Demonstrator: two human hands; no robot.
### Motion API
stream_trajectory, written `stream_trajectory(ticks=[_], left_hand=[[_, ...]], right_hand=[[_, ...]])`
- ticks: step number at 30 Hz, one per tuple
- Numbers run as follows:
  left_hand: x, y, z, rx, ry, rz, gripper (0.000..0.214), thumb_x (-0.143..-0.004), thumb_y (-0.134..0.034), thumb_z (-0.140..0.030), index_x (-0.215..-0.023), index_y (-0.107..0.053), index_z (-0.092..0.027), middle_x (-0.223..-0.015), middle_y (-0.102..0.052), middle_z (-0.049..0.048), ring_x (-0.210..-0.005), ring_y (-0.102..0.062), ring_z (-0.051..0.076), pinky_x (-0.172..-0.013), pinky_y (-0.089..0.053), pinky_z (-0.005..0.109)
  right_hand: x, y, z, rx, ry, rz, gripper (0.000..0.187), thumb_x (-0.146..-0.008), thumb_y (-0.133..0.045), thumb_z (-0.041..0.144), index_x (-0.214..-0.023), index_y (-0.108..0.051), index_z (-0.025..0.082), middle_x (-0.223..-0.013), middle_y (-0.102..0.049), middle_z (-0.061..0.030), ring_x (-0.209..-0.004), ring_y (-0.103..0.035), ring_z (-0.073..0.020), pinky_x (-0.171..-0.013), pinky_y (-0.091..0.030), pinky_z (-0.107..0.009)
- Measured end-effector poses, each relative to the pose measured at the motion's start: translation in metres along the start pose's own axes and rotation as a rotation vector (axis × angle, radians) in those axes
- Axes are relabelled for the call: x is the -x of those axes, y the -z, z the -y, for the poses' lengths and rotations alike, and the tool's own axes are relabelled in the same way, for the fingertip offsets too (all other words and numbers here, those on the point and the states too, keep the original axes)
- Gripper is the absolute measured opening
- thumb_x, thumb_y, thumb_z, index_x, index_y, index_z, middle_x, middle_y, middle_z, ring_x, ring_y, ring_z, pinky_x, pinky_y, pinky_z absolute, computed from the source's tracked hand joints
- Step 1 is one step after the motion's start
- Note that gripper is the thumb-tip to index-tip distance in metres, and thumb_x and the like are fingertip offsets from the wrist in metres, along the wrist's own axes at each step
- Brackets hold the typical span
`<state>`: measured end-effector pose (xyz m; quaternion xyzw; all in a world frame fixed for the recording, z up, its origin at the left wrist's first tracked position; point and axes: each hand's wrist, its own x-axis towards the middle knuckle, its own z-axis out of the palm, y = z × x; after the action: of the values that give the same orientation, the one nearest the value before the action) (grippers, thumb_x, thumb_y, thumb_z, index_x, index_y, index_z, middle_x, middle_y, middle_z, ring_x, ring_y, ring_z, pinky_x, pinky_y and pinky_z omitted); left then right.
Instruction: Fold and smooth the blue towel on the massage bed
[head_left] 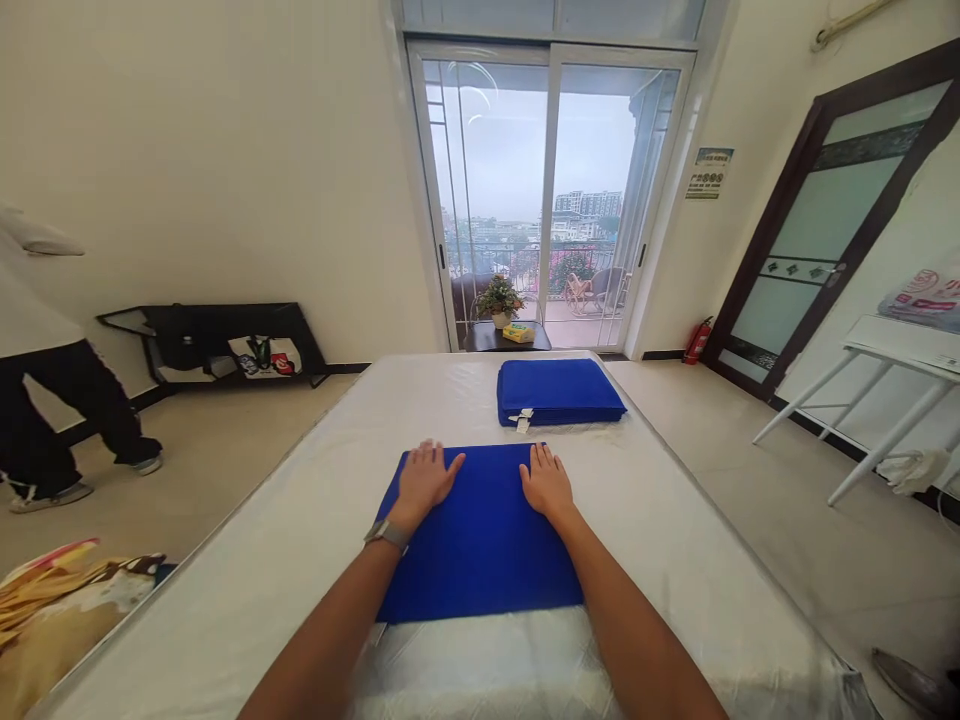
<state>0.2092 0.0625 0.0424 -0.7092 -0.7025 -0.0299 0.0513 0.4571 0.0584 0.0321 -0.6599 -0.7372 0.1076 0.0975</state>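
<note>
A blue folded cloth [484, 545] lies flat on the plastic-covered mattress [660, 520] in front of me. My left hand [427, 480] rests palm down on its far left corner, fingers stretched out and thumb apart. On the far right corner my right hand [547, 480] lies flat, its fingers extended. Neither hand grips anything. Just beyond the right hand sits a neat stack of blue folded cloths [561, 390], with a white tag hanging from its near left side. Part of the cloth's edges is hidden under my hands and forearms.
A person [60, 400] stands at the left beside a black folded frame [225, 340]. Patterned fabric [75, 600] lies at lower left. Past the mattress is a small table [487, 337] with a potted plant [500, 300]. A white stand [900, 350] is at the right.
</note>
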Motion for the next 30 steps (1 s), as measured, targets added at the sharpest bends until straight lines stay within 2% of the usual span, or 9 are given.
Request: stream_trajectory(ticks=[2,5,7,9,12,16,22,25,30], left_hand=[[0.000,0.002,-0.048,0.093,-0.202,-0.051,0.080,-0.102,-0.014,-0.062,-0.152,-0.042,-0.006,-0.160,-0.038,0.0209,-0.153,-0.030,0.030,-0.126,-0.022,0.046],[0.002,-0.002,-0.118,0.303,-0.459,-0.017,0.069,-0.105,-0.013,-0.054,-0.155,-0.039,-0.014,-0.163,-0.038,0.0133,-0.153,-0.030,0.023,-0.126,-0.023,0.042],[0.003,-0.007,-0.145,0.407,-0.500,0.001,0.067,-0.106,-0.011,-0.050,-0.158,-0.034,-0.015,-0.164,-0.035,0.0115,-0.153,-0.029,0.020,-0.126,-0.026,0.040],[0.003,-0.013,-0.150,0.423,-0.483,0.010,0.067,-0.106,-0.009,-0.049,-0.159,-0.030,-0.015,-0.165,-0.034,0.0111,-0.153,-0.029,0.019,-0.125,-0.027,0.040],[0.004,-0.021,-0.120,0.353,-0.462,0.015,0.068,-0.105,-0.011,-0.051,-0.158,-0.033,-0.015,-0.164,-0.034,0.0126,-0.154,-0.026,0.023,-0.127,-0.022,0.045],[0.005,-0.030,-0.044,0.207,-0.410,0.020,0.064,-0.105,-0.016,-0.053,-0.157,-0.037,-0.022,-0.166,-0.030,0.0103,-0.156,-0.020,0.027,-0.126,-0.020,0.052],[0.017,-0.036,0.066,0.083,-0.101,0.042,0.067,-0.105,-0.016,-0.052,-0.160,-0.029,-0.016,-0.168,-0.023,0.0137,-0.156,-0.020,0.030,-0.125,-0.021,0.053],[0.023,-0.034,0.086,0.127,0.003,0.060,0.074,-0.104,-0.014,-0.057,-0.161,-0.024,-0.011,-0.168,-0.019,0.0164,-0.156,-0.021,0.030,-0.126,-0.020,0.049],[0.025,-0.027,0.079,0.245,0.067,0.050,0.085,-0.099,-0.011,-0.069,-0.161,-0.024,-0.012,-0.169,-0.020,0.0140,-0.156,-0.019,0.026,-0.127,-0.016,0.047]], right_hand=[[0.001,-0.001,-0.002,0.010,0.008,-0.019,0.067,-0.105,-0.017,0.041,-0.161,-0.021,0.003,-0.168,-0.018,-0.0111,-0.157,-0.012,-0.0216,-0.127,-0.009,-0.041],[0.004,-0.003,-0.007,0.067,0.078,-0.030,0.064,-0.103,-0.028,0.033,-0.161,-0.024,0.005,-0.169,-0.016,-0.0125,-0.157,-0.012,-0.0233,-0.126,-0.010,-0.040],[0.005,-0.004,-0.010,0.101,0.124,-0.023,0.065,-0.101,-0.035,0.031,-0.161,-0.025,0.007,-0.169,-0.013,-0.0122,-0.157,-0.011,-0.0239,-0.126,-0.009,-0.039],[0.006,-0.005,-0.011,0.108,0.122,-0.027,0.065,-0.101,-0.035,0.030,-0.161,-0.025,0.007,-0.169,-0.013,-0.0123,-0.157,-0.012,-0.0238,-0.126,-0.009,-0.039],[0.004,-0.004,-0.007,0.072,0.069,-0.043,0.063,-0.103,-0.026,0.030,-0.161,-0.025,0.005,-0.168,-0.019,-0.0125,-0.156,-0.015,-0.0227,-0.126,-0.012,-0.039],[0.002,-0.001,-0.001,0.026,0.026,-0.052,0.065,-0.105,-0.019,0.036,-0.160,-0.025,0.003,-0.167,-0.023,-0.0124,-0.156,-0.016,-0.0218,-0.126,-0.011,-0.040],[0.001,0.001,-0.002,0.040,0.010,-0.019,0.065,-0.105,-0.018,0.037,-0.161,-0.022,0.004,-0.168,-0.019,-0.0093,-0.157,-0.014,-0.0205,-0.127,-0.010,-0.039],[0.002,-0.001,-0.002,0.055,0.004,-0.027,0.064,-0.106,-0.018,0.036,-0.161,-0.024,0.004,-0.168,-0.021,-0.0093,-0.156,-0.015,-0.0210,-0.127,-0.011,-0.039],[0.008,0.019,0.008,0.011,0.043,-0.151,0.059,-0.103,-0.028,0.029,-0.156,-0.038,0.004,-0.162,-0.036,-0.0131,-0.153,-0.027,-0.0246,-0.126,-0.019,-0.043]])
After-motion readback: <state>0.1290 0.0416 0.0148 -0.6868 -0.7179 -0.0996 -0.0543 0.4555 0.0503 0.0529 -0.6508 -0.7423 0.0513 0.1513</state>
